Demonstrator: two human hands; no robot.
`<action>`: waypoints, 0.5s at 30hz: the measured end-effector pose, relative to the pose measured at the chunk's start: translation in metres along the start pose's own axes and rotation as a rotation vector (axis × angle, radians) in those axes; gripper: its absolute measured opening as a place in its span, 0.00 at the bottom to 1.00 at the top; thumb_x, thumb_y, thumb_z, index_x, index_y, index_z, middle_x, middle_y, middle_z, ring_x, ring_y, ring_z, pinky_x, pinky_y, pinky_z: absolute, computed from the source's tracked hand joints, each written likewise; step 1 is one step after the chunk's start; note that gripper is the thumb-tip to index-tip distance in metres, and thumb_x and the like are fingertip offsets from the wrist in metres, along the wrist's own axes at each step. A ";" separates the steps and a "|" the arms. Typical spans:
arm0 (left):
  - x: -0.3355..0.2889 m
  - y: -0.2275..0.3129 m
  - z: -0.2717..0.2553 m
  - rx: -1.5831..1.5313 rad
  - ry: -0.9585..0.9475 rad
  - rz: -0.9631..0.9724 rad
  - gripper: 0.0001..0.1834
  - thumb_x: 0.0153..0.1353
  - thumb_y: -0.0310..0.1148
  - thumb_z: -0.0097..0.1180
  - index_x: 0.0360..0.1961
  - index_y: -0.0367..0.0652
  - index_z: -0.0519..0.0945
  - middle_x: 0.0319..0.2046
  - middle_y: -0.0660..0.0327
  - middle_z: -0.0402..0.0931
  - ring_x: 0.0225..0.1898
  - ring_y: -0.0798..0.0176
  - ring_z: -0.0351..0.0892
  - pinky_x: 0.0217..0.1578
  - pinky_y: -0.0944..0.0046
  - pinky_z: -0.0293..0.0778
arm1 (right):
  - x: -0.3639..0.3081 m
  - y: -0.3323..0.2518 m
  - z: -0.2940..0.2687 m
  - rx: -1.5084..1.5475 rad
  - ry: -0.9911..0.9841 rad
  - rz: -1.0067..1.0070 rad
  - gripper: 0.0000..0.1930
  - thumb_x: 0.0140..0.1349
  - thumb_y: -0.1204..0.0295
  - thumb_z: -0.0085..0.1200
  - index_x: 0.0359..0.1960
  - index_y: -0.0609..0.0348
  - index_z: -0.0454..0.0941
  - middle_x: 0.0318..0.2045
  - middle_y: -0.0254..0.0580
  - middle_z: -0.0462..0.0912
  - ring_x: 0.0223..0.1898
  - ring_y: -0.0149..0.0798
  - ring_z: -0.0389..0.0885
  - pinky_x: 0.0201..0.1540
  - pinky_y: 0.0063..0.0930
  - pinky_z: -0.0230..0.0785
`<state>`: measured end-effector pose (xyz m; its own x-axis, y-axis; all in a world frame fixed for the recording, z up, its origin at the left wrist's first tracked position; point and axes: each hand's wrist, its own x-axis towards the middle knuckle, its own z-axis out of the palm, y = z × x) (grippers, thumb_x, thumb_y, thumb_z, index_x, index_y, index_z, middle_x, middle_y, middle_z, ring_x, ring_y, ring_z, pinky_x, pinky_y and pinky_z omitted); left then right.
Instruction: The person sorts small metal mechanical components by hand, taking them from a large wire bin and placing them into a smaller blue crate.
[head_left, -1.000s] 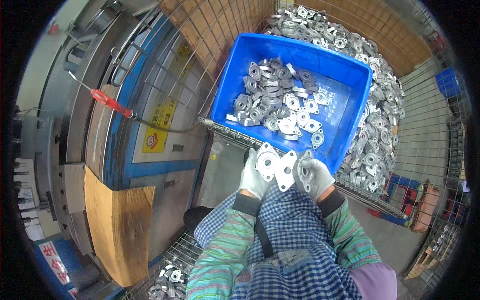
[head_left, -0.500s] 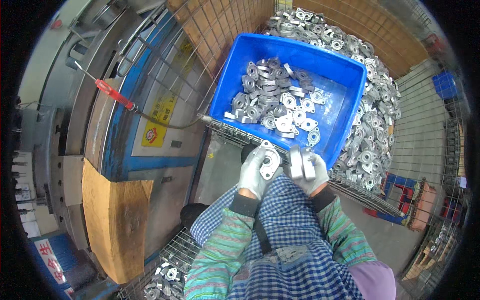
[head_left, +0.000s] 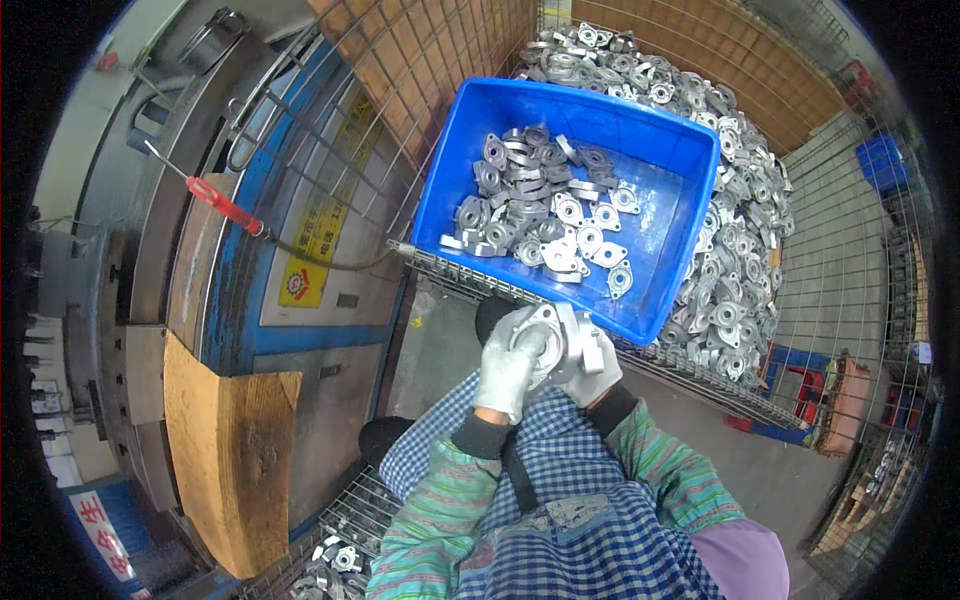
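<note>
One silver-grey, flanged metal casting (head_left: 551,352) with a round centre is held between the blue-and-white checked apron (head_left: 610,535) and the blue rectangular plastic bin (head_left: 592,102). The white-gloved left hand (head_left: 505,374) grips it, thumb across its face. The white-gloved right hand (head_left: 597,377) is closed around adjacent silver-grey metal pieces (head_left: 591,353); count unclear. The bin contains loose grey metal castings (head_left: 520,180); a larger heap of similar castings (head_left: 738,262) lies to its right and behind.

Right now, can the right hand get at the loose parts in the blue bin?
Reach, probably yes: the blue bin is open-topped, its loose parts uncovered just ahead. But the right hand holds metal pieces, so its grip looks occupied.
</note>
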<state>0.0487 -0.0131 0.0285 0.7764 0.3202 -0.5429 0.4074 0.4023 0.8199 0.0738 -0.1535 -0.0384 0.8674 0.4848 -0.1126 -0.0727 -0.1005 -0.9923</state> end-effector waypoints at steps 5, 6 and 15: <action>-0.002 -0.006 0.000 -0.073 -0.089 -0.008 0.19 0.57 0.30 0.55 0.49 0.35 0.71 0.43 0.56 0.74 0.43 0.65 0.75 0.44 0.68 0.71 | -0.001 0.029 0.002 -0.323 0.175 -0.176 0.27 0.48 0.62 0.60 0.49 0.62 0.67 0.45 0.44 0.76 0.47 0.39 0.75 0.52 0.35 0.67; 0.000 -0.009 -0.002 -0.233 -0.098 -0.127 0.18 0.57 0.29 0.55 0.49 0.36 0.71 0.41 0.57 0.75 0.41 0.65 0.75 0.42 0.68 0.72 | 0.001 0.034 0.001 -0.111 0.154 -0.089 0.25 0.52 0.61 0.55 0.49 0.62 0.68 0.45 0.44 0.76 0.47 0.41 0.75 0.52 0.36 0.67; -0.004 0.000 -0.022 -0.137 0.023 -0.053 0.17 0.57 0.29 0.55 0.48 0.35 0.72 0.40 0.58 0.75 0.39 0.66 0.76 0.40 0.69 0.73 | 0.008 -0.027 -0.010 1.463 0.075 0.435 0.19 0.63 0.64 0.37 0.49 0.64 0.69 0.48 0.48 0.75 0.50 0.45 0.74 0.54 0.46 0.66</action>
<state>0.0351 0.0042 0.0267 0.7434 0.3142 -0.5904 0.3772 0.5320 0.7581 0.0873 -0.1557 -0.0116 0.6700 0.5969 -0.4413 -0.6883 0.7222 -0.0680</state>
